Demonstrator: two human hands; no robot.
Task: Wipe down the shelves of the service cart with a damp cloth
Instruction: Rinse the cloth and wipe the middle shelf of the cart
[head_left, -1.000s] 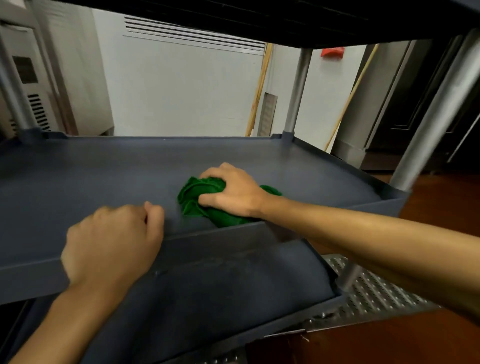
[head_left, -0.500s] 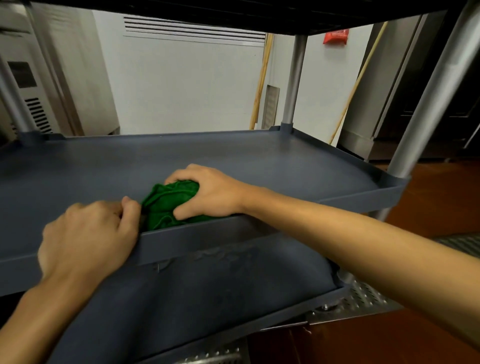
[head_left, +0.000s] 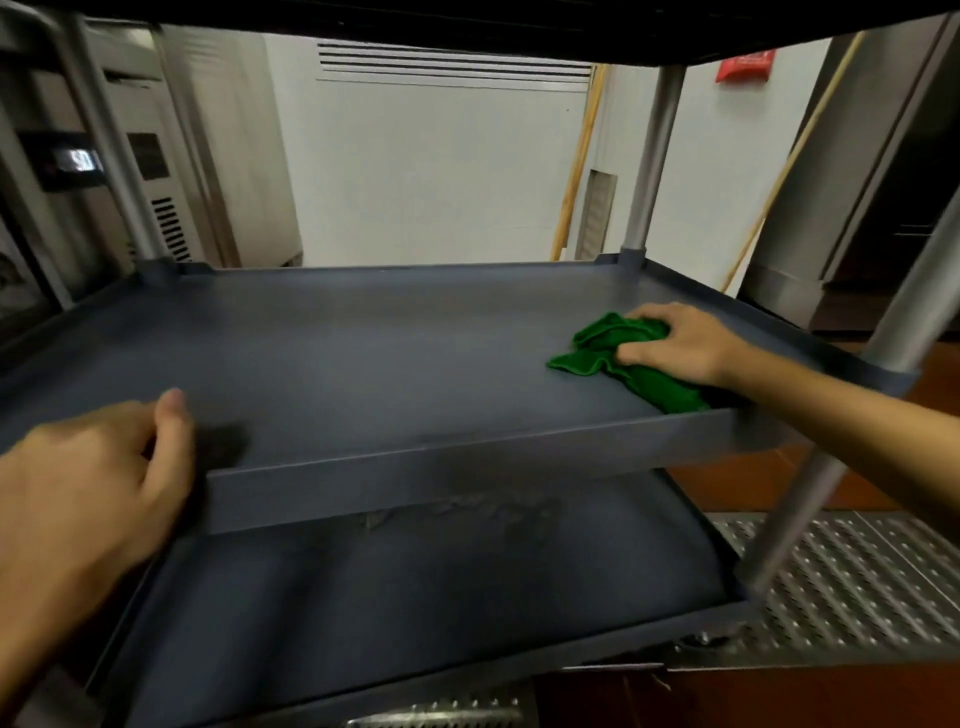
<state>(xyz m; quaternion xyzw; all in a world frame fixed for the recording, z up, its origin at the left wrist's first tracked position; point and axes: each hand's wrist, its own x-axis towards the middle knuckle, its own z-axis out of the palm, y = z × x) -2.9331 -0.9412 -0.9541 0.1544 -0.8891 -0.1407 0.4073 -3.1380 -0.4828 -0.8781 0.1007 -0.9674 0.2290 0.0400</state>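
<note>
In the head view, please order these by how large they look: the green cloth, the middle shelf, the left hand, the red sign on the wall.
1. middle shelf
2. left hand, though it is nearest the camera, so its rank over the cloth is unsure
3. green cloth, partly hidden under the right hand
4. red sign

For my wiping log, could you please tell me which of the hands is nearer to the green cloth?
Right. The right hand grips the green cloth on the middle shelf, at its right end; the left hand holds that shelf's front rim, far to the cloth's left.
</note>
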